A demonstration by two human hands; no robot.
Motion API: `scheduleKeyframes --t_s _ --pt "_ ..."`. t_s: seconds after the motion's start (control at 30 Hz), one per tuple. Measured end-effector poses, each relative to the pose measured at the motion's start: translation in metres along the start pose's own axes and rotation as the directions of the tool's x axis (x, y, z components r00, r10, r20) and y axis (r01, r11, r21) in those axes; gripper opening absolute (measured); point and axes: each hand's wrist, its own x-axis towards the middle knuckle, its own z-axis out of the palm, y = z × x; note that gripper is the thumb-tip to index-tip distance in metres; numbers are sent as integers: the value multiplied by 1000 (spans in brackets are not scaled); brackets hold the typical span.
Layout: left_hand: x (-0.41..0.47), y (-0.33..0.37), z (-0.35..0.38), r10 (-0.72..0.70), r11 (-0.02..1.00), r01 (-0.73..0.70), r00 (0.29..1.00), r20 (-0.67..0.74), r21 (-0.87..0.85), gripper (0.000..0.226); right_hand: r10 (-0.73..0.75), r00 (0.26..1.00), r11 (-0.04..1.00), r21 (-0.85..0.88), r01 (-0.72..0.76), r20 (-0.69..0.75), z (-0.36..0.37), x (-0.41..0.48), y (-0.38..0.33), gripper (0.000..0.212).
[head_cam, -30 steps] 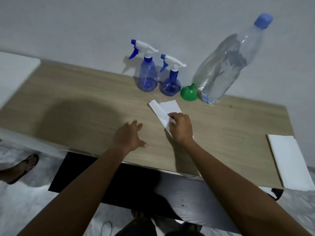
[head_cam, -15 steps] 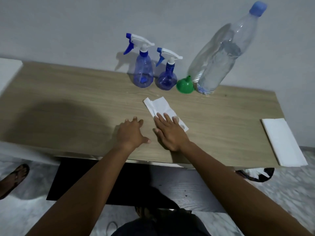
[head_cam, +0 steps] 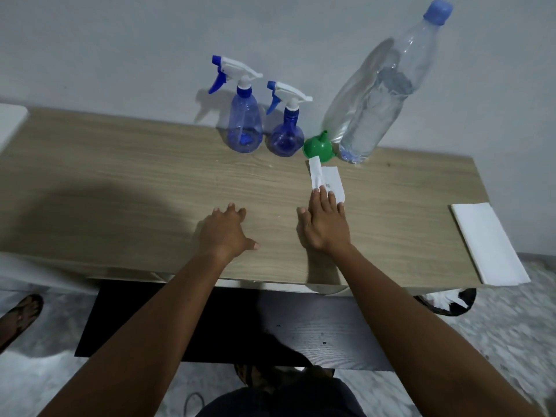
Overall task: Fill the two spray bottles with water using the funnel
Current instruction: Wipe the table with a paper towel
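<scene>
Two spray bottles of blue see-through plastic stand at the back edge of the light wooden tabletop (head_cam: 120,182), close to the wall: a taller spray bottle (head_cam: 244,124) and, just to its right, a shorter spray bottle (head_cam: 286,130). Both have their white spray tops on. They look empty, but it is hard to be sure. Next in the row sits a small green plastic funnel (head_cam: 319,149), wide end down. Beside it stands a big clear plastic water bottle (head_cam: 376,97) with water inside and its blue cap on.

The right hand (head_cam: 323,224) lies flat with straight fingers (head_cam: 322,197). The fingertips press on a small white folded paper (head_cam: 326,179) just in front of the funnel. The left hand (head_cam: 224,233) rests near the front edge, fingers spread and loose, holding nothing. A bigger white folded sheet (head_cam: 487,242) lies at the right edge.

The filling does not seem to have begun. The spray tops must come off, the funnel must go in, and water must be poured into each bottle.
</scene>
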Motion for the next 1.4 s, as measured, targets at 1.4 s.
scheduleKeyframes --t_s 1.4 --pt "22 -86 -14 -116 988 105 989 -96 -109 113 -697 659 702 82 708 283 33 90 -138 56"
